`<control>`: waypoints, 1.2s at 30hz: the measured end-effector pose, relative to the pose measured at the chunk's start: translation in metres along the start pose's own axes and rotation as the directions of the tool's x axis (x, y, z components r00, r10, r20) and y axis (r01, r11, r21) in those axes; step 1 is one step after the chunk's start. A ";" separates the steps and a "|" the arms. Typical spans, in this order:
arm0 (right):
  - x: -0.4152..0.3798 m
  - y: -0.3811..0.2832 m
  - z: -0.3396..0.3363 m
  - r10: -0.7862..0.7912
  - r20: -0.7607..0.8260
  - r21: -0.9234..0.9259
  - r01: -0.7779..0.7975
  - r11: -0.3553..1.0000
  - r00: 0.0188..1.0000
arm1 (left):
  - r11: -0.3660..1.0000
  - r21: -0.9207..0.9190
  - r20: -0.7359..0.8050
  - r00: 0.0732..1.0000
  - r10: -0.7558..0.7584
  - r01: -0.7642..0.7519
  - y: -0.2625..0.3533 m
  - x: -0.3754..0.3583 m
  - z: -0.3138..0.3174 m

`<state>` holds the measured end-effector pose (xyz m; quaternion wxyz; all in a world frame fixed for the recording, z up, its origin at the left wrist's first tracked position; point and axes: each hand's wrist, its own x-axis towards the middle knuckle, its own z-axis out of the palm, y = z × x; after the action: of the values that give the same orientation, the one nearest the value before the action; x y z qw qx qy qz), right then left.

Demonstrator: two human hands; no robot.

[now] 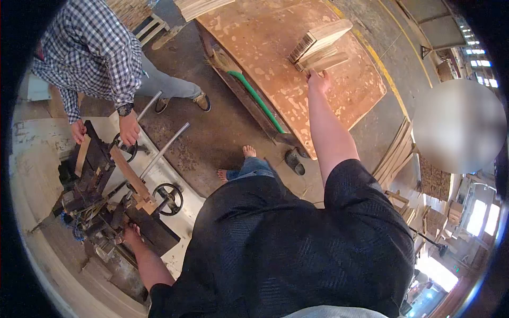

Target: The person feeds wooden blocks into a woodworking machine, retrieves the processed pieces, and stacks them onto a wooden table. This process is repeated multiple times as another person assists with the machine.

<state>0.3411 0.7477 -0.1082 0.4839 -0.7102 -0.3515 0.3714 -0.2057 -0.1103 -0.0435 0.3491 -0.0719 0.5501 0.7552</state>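
My right hand (318, 80) reaches out over the brown worktable, its fingers curled at the near end of a short wooden strip (330, 62). That strip lies against a stack of wooden boards (324, 39). My left hand (130, 232) is low on the woodworking machine (90, 199), with fingers bent around a part I cannot make out. Close above it, a wooden piece (130, 172) lies across the machine, its near end by a light wooden block (146, 204). A black handwheel (168, 199) sits to the right of that block.
A co-worker in a checked shirt (93, 47) stands across the machine, one hand at a wooden strip (82, 155), the other by a second handwheel. Metal bars (164, 150) stick out toward the aisle. A green-handled broom (257, 100) leans along the worktable (265, 58).
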 end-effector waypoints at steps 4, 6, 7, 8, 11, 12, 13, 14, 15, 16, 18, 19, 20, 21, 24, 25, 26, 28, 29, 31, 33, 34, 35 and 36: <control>-0.026 -0.032 0.006 0.157 0.089 0.247 -0.175 0.953 0.983 | 0.981 0.175 -0.472 0.882 0.005 0.088 0.008 -0.013 0.032; -0.005 -0.014 0.007 0.080 0.075 0.062 -0.084 0.994 0.994 | 0.957 0.238 -0.669 0.743 0.037 0.167 0.010 -0.010 0.056; 0.002 -0.010 0.009 -0.002 0.077 -0.116 0.011 0.993 0.997 | 0.956 0.235 -0.675 0.737 0.032 0.173 -0.001 0.003 -0.011; 0.004 -0.005 0.008 0.001 0.081 -0.126 0.009 0.992 0.997 | 0.688 0.712 -0.385 0.898 0.213 0.142 0.021 0.016 0.044; 0.001 -0.007 0.005 -0.036 0.110 -0.200 0.058 0.978 0.993 | -0.228 0.926 0.307 0.952 -0.006 -0.300 0.023 0.004 0.055; -0.001 -0.008 0.005 -0.066 0.105 -0.247 0.091 0.965 0.992 | -0.302 0.929 0.227 0.974 0.014 -0.212 0.021 0.004 0.055; -0.004 -0.010 0.006 -0.097 0.101 -0.290 0.123 0.949 0.990 | -0.374 0.919 0.149 0.988 0.041 -0.123 0.017 0.005 0.055; -0.010 -0.018 0.005 -0.096 0.100 -0.294 0.121 0.948 0.990 | -0.441 0.897 0.075 0.994 0.074 -0.035 0.009 0.004 0.064; -0.017 -0.026 0.004 -0.141 0.094 -0.343 0.165 0.925 0.986 | -0.503 0.862 0.003 0.994 0.110 0.053 0.012 0.010 0.059; -0.025 -0.034 0.003 -0.186 0.091 -0.391 0.207 0.897 0.978 | -0.560 0.816 -0.065 0.986 0.153 0.141 0.011 0.017 0.055; -0.027 -0.036 0.004 -0.169 0.094 -0.371 0.192 0.908 0.981 | -0.650 0.693 -0.187 0.949 0.254 0.311 0.007 0.025 0.022; -0.029 -0.037 0.004 -0.154 0.097 -0.349 0.179 0.920 0.983 | -0.683 0.618 -0.240 0.921 0.308 0.390 0.003 0.034 0.006; -0.031 -0.040 0.003 -0.153 0.097 -0.352 0.178 0.919 0.983 | -0.707 0.534 -0.285 0.886 0.366 0.464 0.002 0.033 0.009; -0.034 -0.044 0.001 -0.133 0.109 -0.339 0.163 0.926 0.985 | -0.708 0.533 -0.287 0.886 0.364 0.463 0.000 0.031 0.016; -0.038 -0.050 -0.003 -0.098 0.131 -0.330 0.137 0.934 0.987 | -0.721 0.465 -0.286 0.858 0.427 0.513 -0.006 0.023 0.044; -0.038 -0.050 -0.004 -0.083 0.142 -0.328 0.126 0.936 0.986 | -0.724 0.442 -0.284 0.848 0.447 0.530 -0.009 0.020 0.056; -0.037 -0.048 -0.005 -0.084 0.142 -0.332 0.127 0.935 0.986 | -0.726 0.420 -0.283 0.838 0.466 0.545 -0.011 0.018 0.069; -0.035 -0.039 -0.005 -0.109 0.160 -0.239 0.145 0.960 0.981 | -0.612 0.474 -0.358 0.774 0.522 0.633 -0.017 0.015 0.097; -0.032 -0.028 -0.006 -0.111 0.163 -0.242 0.149 0.959 0.980 | -0.483 0.513 -0.435 0.700 0.567 0.710 -0.020 0.012 0.112; -0.024 -0.006 -0.007 -0.240 0.178 -0.050 0.252 0.966 0.954 | -0.151 0.717 -0.407 0.584 0.702 0.681 -0.034 -0.008 0.171; -0.029 -0.007 -0.007 -0.275 0.216 -0.102 0.302 0.948 0.937 | 0.176 0.841 -0.428 0.428 0.796 0.512 -0.041 -0.004 0.188; -0.032 -0.007 -0.010 -0.306 0.251 -0.149 0.349 0.925 0.918 | 0.230 0.776 -0.510 0.368 0.778 0.587 -0.040 0.002 0.187; -0.039 -0.016 -0.012 -0.308 0.256 -0.153 0.353 0.923 0.916 | 0.281 0.700 -0.585 0.300 0.754 0.657 -0.042 0.005 0.186; -0.047 -0.029 -0.013 -0.292 0.264 -0.214 0.351 0.912 0.919 | 0.284 0.695 -0.590 0.298 0.750 0.661 -0.045 0.006 0.184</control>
<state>0.3260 0.7103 -0.0685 0.3995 -0.6518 -0.5620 0.3158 -0.1325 0.0610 -0.0105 -0.1243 -0.2542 0.9577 0.0522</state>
